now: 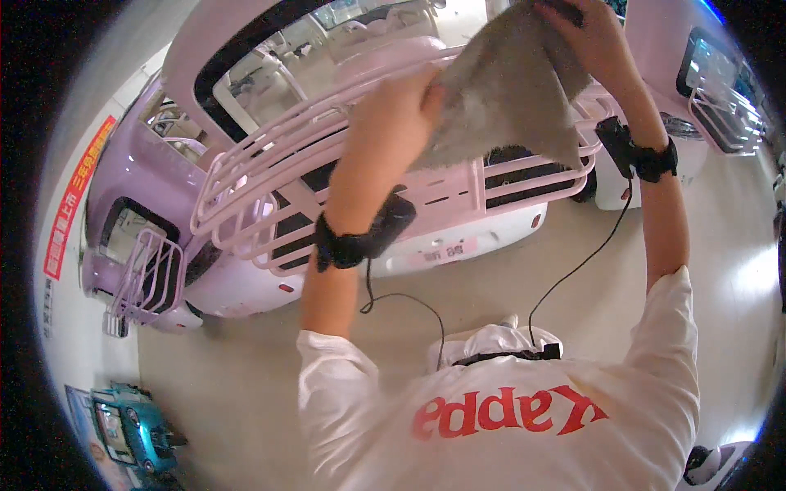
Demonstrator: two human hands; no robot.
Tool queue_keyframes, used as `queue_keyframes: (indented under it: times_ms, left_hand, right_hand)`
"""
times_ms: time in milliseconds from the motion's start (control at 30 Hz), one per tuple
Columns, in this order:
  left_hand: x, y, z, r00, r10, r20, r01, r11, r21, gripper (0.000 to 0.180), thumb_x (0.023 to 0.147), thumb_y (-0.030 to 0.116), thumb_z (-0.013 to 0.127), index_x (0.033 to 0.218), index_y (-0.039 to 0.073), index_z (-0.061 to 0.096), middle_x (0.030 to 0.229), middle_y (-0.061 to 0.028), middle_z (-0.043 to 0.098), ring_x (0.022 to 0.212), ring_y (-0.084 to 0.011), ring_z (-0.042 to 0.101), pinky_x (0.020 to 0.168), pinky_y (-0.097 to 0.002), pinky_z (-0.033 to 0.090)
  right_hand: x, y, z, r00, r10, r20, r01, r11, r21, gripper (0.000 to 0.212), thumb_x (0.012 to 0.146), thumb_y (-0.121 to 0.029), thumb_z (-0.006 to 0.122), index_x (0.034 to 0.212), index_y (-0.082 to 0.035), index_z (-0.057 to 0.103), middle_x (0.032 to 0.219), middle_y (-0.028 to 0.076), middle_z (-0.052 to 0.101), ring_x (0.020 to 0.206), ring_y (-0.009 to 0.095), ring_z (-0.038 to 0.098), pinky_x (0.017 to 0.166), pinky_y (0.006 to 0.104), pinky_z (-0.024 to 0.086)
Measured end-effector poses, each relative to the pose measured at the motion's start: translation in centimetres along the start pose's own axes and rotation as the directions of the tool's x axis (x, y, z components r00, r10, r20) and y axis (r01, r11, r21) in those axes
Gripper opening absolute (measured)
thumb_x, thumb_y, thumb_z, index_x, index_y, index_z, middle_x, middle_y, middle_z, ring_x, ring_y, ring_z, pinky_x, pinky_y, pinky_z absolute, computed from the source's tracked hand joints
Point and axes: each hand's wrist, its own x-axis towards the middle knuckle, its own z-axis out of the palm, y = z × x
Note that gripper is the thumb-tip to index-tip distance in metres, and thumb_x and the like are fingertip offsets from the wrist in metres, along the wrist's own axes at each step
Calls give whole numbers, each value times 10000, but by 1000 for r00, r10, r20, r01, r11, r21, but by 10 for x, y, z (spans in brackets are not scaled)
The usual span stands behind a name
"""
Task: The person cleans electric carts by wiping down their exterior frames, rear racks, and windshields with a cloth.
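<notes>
A grey-brown cloth (516,94) hangs spread between my two hands, in front of the pink rack on the back of a small pink-and-white vehicle. My left hand (407,102) is closed on the cloth's left edge, slightly blurred, with its fingertips partly hidden. Higher up and to the right, my right hand (591,37) grips the cloth's upper right part, fingers bent over it. The cloth covers part of the rack (278,164) and the vehicle's back. Whether the cloth touches the rack, I cannot tell.
Black wrist devices with cables (573,286) trail from both arms to my waist. More pink vehicles with racks (147,274) stand left and right. A white bumper (491,245) sits low ahead. A poster of a teal vehicle (135,430) is at the lower left.
</notes>
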Motion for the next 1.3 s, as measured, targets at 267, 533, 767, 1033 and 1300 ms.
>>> queue_keyframes:
  times_ms: [267, 533, 767, 1033, 1300]
  left_hand:
    - [55, -60, -39, 980, 182, -82, -153, 948, 280, 344, 846, 248, 463, 1153, 94, 468, 998, -200, 564, 903, -346, 551, 797, -399, 421]
    - [21, -50, -8, 825, 7, 566, -11, 1000, 4, 467, 889, 403, 288, 1228, 96, 377, 1120, -210, 500, 1031, -344, 483, 866, -402, 370]
    - [36, -18, 14, 815, -192, 547, 164, 981, 100, 450, 890, 399, 311, 1124, 41, 451, 1041, -213, 535, 965, -355, 504, 823, -390, 382]
    - [45, 25, 62, 918, 171, 357, -306, 880, 363, 376, 883, 332, 356, 1106, 61, 489, 1014, -202, 524, 967, -364, 479, 816, -430, 397]
    - [41, 85, 85, 981, -174, -84, 190, 943, 271, 369, 801, 304, 490, 966, -26, 510, 930, -168, 510, 910, -307, 478, 850, -407, 348]
  right_hand:
    - [48, -4, 13, 1000, -15, 27, 30, 675, -737, 157, 742, -107, 570, 865, -20, 614, 822, 114, 603, 776, 263, 578, 699, 350, 464]
    - [-15, 5, 52, 632, 89, 770, -51, 996, -74, 293, 880, -220, 383, 1050, -20, 511, 1067, 146, 513, 980, 283, 492, 875, 328, 376]
    - [-11, 14, 44, 572, 199, 796, -121, 980, -158, 277, 883, -215, 378, 1029, -26, 518, 1056, 137, 523, 932, 294, 511, 801, 358, 409]
    - [-16, 97, 9, 538, -180, 824, 456, 884, -105, 340, 740, -142, 500, 1059, -24, 500, 1050, 130, 496, 961, 303, 494, 840, 351, 397]
    - [-28, 57, 1, 640, 144, 755, -113, 989, -92, 275, 843, -210, 453, 999, 3, 530, 966, 163, 559, 921, 318, 506, 807, 376, 398]
